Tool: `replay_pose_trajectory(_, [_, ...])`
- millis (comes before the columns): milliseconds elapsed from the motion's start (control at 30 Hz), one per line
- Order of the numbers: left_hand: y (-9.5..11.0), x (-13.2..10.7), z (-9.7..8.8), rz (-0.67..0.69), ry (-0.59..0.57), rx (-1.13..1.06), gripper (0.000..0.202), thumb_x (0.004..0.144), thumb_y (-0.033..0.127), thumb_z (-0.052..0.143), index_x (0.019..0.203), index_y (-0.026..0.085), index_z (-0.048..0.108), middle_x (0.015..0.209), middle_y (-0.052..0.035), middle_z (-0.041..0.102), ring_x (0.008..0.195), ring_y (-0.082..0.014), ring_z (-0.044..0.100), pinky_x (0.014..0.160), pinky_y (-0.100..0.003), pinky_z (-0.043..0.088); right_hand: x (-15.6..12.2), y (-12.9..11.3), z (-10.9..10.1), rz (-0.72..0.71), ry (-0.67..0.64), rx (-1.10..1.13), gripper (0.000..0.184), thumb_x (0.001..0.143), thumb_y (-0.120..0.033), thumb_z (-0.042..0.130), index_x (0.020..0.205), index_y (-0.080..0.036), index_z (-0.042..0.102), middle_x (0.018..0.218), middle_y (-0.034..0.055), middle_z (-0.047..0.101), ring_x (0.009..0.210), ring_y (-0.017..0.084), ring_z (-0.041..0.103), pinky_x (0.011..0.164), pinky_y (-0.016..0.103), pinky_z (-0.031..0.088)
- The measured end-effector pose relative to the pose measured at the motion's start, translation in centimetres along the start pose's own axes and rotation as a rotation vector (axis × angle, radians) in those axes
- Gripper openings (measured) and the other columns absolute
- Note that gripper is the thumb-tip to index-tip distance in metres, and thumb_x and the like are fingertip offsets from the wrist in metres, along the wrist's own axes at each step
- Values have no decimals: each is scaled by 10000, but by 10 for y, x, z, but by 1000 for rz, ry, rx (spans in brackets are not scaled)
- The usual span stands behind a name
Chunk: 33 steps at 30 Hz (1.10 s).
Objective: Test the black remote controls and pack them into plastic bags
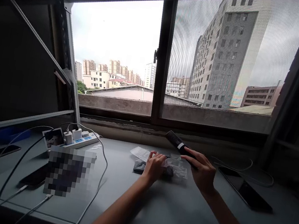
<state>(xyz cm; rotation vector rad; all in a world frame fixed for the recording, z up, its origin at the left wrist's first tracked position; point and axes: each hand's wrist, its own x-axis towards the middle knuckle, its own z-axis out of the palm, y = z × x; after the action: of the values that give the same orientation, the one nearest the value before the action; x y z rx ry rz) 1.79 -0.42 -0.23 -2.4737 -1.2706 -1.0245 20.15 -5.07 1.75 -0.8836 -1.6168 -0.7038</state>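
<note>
My left hand rests with curled fingers on a clear plastic bag that lies on the grey desk over something dark. My right hand grips a black rod-shaped device with a white band, its far end raised toward the window sill. The bag lies between both hands, partly covered by them.
A white power strip with chargers and trailing cables sits at the left, beside a small photo and a dark phone. Another dark phone lies at the right with a white cable. A metal shelf frame borders the left; a window is ahead.
</note>
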Motion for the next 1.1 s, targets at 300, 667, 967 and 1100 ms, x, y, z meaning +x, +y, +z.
replay_pose_trajectory(300, [-4, -1, 1, -57, 17, -7, 143, 812, 67, 470, 795, 190, 541, 791, -10, 666, 795, -154, 605, 910, -319, 323, 2, -3, -2, -20, -14, 82, 318, 854, -91, 497, 974, -314, 689, 1104, -34, 667, 997, 163, 627, 804, 264, 510])
replay_pose_trajectory(667, [-14, -2, 11, -150, -91, -99, 163, 849, 241, 514, 974, 215, 615, 1019, -40, 661, 990, -195, 579, 975, -386, 276, 3, -4, -2, 22, -60, 67, 431, 824, -23, 442, 1073, -308, 647, 1139, -28, 651, 951, 147, 643, 708, 220, 516])
replay_pose_trajectory(967, [-18, 1, 7, -172, -8, -142, 263, 796, 26, 443, 788, 187, 651, 955, -28, 653, 892, -158, 598, 973, -385, 287, 7, -2, -2, 276, 91, 267, 230, 829, -213, 539, 1025, -281, 640, 1041, 22, 680, 869, 190, 668, 699, 291, 550])
replay_pose_trajectory(1100, [-21, 0, 7, -157, 58, -118, 210, 797, 47, 479, 707, 173, 621, 936, -23, 641, 855, -145, 596, 955, -371, 301, 12, -5, 0, 699, 191, 409, 418, 749, -389, 628, 1125, -225, 549, 846, 37, 685, 490, 161, 634, 472, 287, 535])
